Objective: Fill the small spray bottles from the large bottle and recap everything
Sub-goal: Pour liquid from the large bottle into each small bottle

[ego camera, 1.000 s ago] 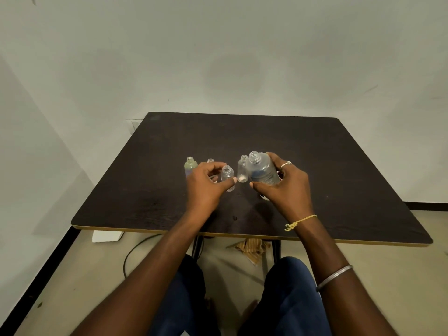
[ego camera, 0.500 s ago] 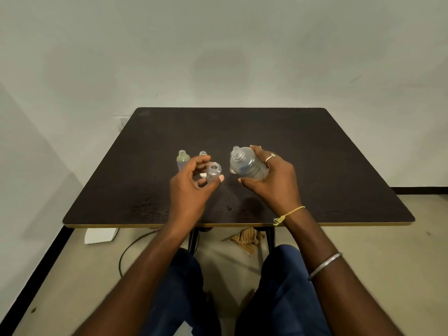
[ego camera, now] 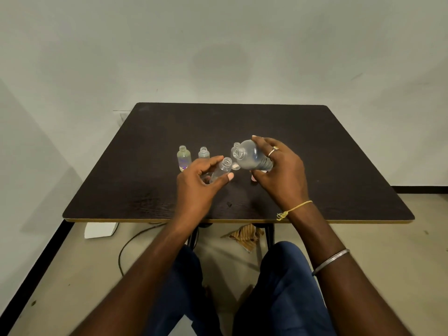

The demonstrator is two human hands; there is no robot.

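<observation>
You've tipped the large bottle [ego camera: 249, 156] further over since half a second ago, so its open mouth is now just beside the neck of the small spray bottle [ego camera: 221, 169]. Your right hand [ego camera: 283, 175] grasps the large one and your left hand [ego camera: 196, 185] pinches the tilted small one, both above the dark table [ego camera: 315, 154]. Two uncapped bottles [ego camera: 184, 157] stand upright at left. Pale walls, beige floor; a striped cloth [ego camera: 247, 236], a cable [ego camera: 126, 248] and a white block [ego camera: 100, 230] lie underneath.
</observation>
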